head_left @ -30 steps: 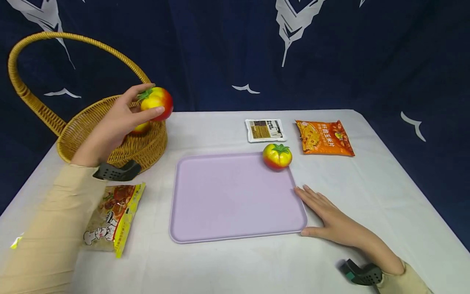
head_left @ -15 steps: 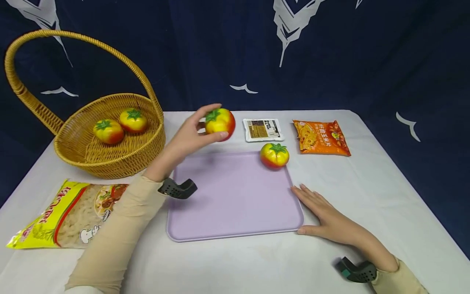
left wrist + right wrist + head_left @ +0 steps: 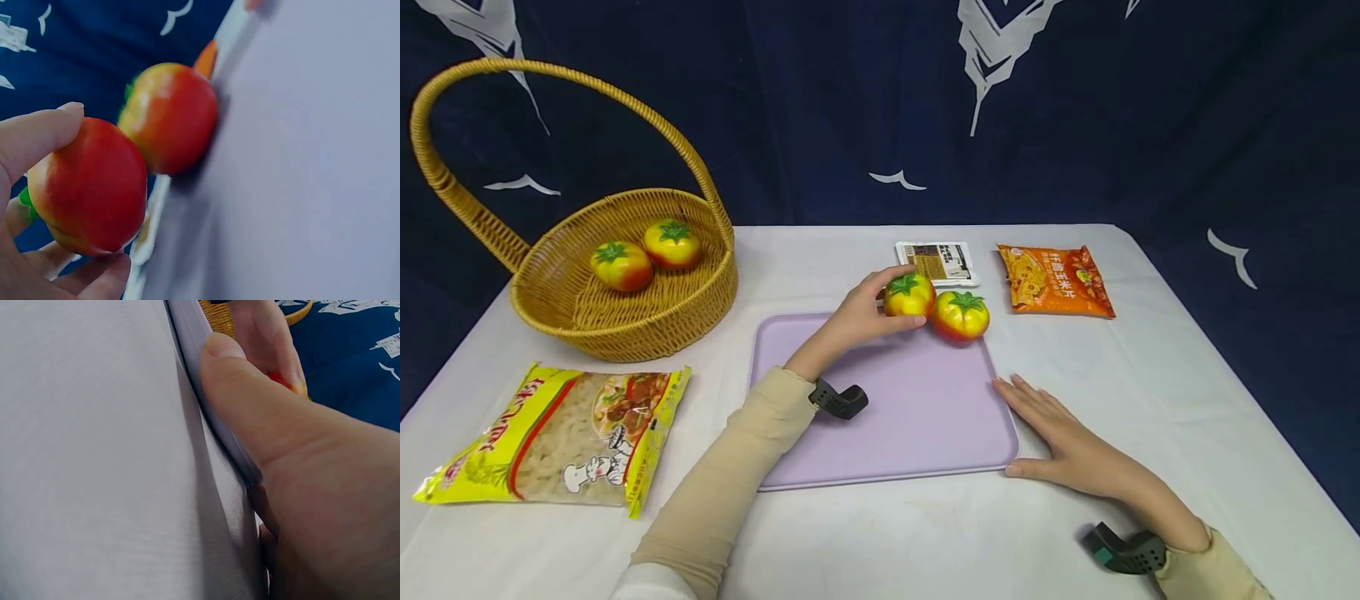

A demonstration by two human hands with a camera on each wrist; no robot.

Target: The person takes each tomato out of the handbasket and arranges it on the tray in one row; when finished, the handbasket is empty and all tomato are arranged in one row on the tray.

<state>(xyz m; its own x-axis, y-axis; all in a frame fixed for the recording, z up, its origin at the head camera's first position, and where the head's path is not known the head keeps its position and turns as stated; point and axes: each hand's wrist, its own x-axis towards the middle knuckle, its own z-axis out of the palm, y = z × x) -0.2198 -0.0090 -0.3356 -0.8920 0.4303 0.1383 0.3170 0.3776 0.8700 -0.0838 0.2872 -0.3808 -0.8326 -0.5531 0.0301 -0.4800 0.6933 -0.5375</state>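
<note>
Left hand (image 3: 856,323): round red-yellow tomato (image 3: 908,298) gripped, frame centre.
Right hand (image 3: 1067,448): rested straight-fingered against rectangular lavender tray (image 3: 925,421).
Placement: seemingly under way (gentle release called for next).

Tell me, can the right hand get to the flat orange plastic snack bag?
Probably yes: the right hand holds nothing and rests at the pale purple rectangular tray's edge, and only white cloth shows between it and the bag.

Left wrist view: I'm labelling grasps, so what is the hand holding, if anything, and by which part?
The left hand holds a red-and-yellow fruit by its rounded sides, thumb on one, fingers opposite.
</note>
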